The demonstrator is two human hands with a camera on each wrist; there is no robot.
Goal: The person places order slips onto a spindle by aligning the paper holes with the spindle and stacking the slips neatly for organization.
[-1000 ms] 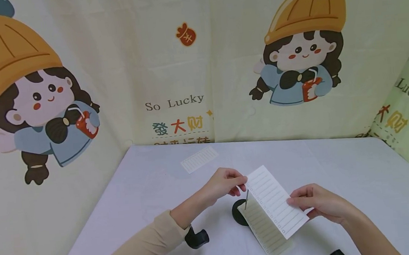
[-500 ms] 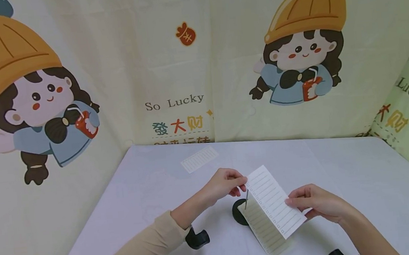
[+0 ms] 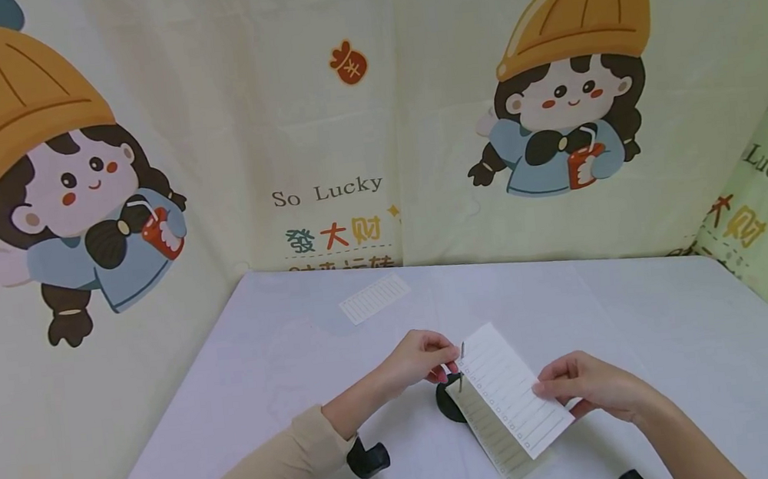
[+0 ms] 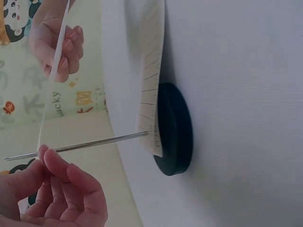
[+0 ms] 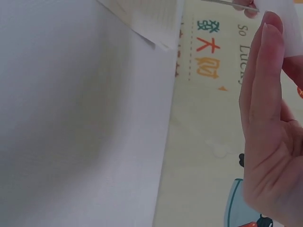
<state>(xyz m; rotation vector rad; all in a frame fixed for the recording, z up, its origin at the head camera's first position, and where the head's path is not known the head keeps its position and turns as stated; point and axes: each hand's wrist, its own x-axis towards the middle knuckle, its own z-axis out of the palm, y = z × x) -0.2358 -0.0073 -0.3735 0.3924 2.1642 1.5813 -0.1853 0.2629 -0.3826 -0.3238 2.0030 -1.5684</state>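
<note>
A white checklist slip [image 3: 509, 385] is held slanting over a bill spike with a round black base [image 3: 448, 404]. My left hand [image 3: 418, 361] pinches its upper left corner between thumb and fingertips. My right hand [image 3: 594, 383] pinches the slip's right edge. In the left wrist view the metal spike [image 4: 102, 142] passes through the slip's end beside my left fingertips, its point sticking out past the paper. Lower down, a lined slip [image 4: 150, 80] sits on the spike against the base. In the right wrist view my right fingers [image 5: 267, 71] lie along the white paper.
Another lined slip [image 3: 374, 299] lies flat near the back of the white table [image 3: 283, 342]. A printed cloth backdrop [image 3: 319, 138] hangs behind the table. Black wrist mounts [image 3: 368, 457] hang under both forearms.
My left hand and the upper slip have come down, and the spike's tip now shows above the slip. My right hand has shifted slightly left and down with its edge.
</note>
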